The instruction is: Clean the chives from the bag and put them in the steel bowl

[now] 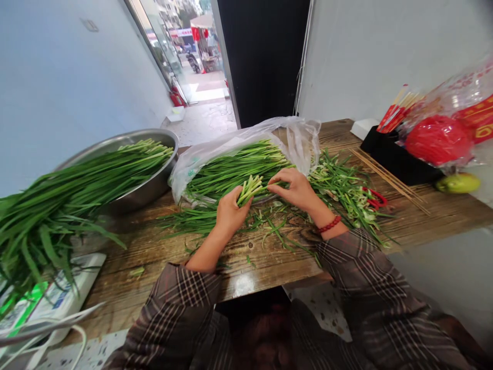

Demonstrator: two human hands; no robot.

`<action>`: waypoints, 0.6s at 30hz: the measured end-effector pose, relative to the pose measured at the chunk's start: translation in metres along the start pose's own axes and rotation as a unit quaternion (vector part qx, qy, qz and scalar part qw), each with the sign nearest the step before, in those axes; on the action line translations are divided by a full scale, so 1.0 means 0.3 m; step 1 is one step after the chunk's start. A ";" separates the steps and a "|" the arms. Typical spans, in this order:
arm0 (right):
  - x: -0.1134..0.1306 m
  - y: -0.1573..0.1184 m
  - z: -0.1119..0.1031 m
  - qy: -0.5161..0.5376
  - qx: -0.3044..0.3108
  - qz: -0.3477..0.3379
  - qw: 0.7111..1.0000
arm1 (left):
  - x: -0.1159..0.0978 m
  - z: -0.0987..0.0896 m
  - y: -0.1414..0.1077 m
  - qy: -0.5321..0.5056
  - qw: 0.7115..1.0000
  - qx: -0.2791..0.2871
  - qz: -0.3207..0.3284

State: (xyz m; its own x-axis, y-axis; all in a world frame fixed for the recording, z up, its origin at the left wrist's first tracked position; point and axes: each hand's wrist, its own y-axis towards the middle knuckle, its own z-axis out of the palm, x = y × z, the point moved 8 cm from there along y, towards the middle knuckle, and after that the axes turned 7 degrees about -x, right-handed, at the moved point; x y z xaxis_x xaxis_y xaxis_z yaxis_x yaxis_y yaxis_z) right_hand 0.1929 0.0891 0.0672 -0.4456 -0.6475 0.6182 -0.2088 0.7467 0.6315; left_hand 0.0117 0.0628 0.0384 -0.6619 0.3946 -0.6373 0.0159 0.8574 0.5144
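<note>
My left hand [230,208] is closed round a small bunch of garlic chives [251,188], their pale cut ends pointing up and to the right. Just right of those ends, my right hand [295,187] pinches a thin chive stem between thumb and fingers. Behind both hands, more garlic chives [234,167] lie in an opened clear plastic bag [304,136]. A heap of chive trimmings [342,182] spreads on the table to the right of my right hand. Loose leaves are scattered below my hands.
A steel basin [138,192] on the left overflows with long chives. Below it sits a white device [82,277] with cables. At right are a black holder [404,162] with wrapped chopsticks, loose wooden sticks [389,177], a red bundle [439,140] and red-handled scissors [375,199] among the trimmings.
</note>
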 end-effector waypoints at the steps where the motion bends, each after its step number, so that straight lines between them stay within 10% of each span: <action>1: 0.009 -0.002 0.008 0.001 0.006 -0.014 1.000 | -0.001 0.000 0.000 0.001 1.000 0.001 0.001; 11: -0.115 -0.047 0.077 0.288 -0.125 0.249 0.916 | -0.006 0.007 -0.001 -0.010 1.000 0.001 0.006; 18: -0.134 -0.019 -0.084 0.298 -0.164 0.244 0.908 | 0.008 -0.026 0.011 -0.024 0.998 -0.054 -0.004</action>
State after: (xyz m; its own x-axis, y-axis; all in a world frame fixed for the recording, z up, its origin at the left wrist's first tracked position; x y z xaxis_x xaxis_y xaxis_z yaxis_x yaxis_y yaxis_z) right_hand 0.2338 0.1071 0.0505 0.1545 -0.2927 0.9436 0.2011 0.9444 0.2600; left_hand 0.0042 0.0641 0.0430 -0.6247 0.4057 -0.6672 -0.0711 0.8213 0.5660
